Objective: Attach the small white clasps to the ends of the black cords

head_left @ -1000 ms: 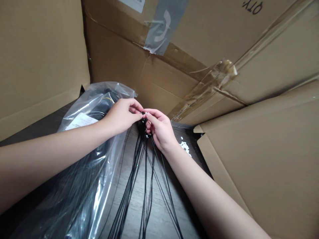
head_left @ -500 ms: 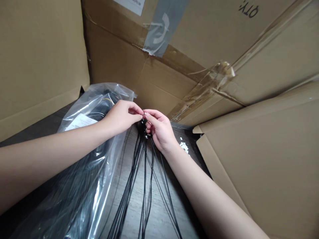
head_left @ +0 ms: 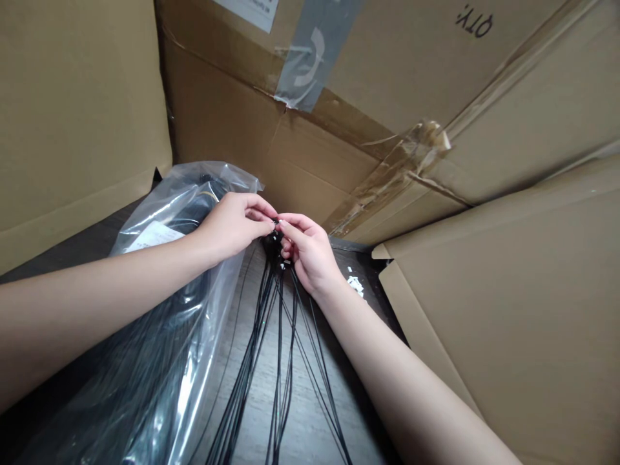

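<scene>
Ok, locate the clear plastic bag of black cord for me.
In the head view, the clear plastic bag of black cord lies on the dark wood-grain tabletop beneath the person's left forearm, just left of the loose thin black cords.

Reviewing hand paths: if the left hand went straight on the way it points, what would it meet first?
Most likely the right hand, whose fingertips nearly meet those of the left hand around the tops of the black cords; depth is unclear, so the cords could come first.
</scene>
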The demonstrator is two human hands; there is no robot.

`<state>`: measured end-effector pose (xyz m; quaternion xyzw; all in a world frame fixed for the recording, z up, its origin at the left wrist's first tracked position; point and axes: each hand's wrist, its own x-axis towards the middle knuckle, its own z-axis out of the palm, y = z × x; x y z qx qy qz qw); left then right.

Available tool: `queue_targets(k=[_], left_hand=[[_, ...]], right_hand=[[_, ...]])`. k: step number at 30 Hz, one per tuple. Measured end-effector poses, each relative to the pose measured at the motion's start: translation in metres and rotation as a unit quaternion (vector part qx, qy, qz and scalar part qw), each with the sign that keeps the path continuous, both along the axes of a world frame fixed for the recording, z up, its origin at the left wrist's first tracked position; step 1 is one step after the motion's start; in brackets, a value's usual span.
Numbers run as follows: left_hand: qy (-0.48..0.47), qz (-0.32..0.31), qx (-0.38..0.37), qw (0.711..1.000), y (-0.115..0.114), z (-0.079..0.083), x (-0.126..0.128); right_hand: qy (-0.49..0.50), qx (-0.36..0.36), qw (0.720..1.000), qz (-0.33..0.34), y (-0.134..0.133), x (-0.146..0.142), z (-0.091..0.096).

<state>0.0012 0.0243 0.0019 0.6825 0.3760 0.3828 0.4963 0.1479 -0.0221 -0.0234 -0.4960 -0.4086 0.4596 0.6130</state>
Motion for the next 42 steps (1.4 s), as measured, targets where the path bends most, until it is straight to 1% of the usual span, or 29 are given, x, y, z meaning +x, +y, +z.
queue_targets(k=[5, 11, 21, 30, 38, 42], left_hand=[[0.024, 0.011, 0.027, 0.999, 0.0007, -0.0015, -0.0005], [0.051, 0.008, 0.072, 0.996, 0.0025, -0.0039, -0.0006], [0.036, 0.004, 0.043, 0.998, 0.0032, -0.0053, 0.0003], [0.081, 0.010, 0.076, 0.994, 0.0035, -0.0055, -0.0003], [0.101, -0.024, 0.081, 0.991, 0.0010, -0.0043, 0.0013], [0.087, -0.047, 0.072, 0.993, 0.0000, -0.0044, 0.0010]], right_hand=[[-0.006, -0.003, 1.000, -0.001, -0.0003, -0.0011, 0.0006], [-0.015, -0.007, 1.000, 0.006, -0.0007, -0.0023, 0.0008], [-0.033, -0.004, 0.999, 0.012, -0.0018, -0.0031, 0.0006], [-0.017, -0.006, 1.000, -0.003, -0.0008, -0.0042, 0.0009], [-0.004, -0.009, 1.000, -0.005, -0.0006, -0.0036, 0.0017], [-0.004, -0.008, 1.000, -0.003, -0.0010, -0.0033, 0.0024]])
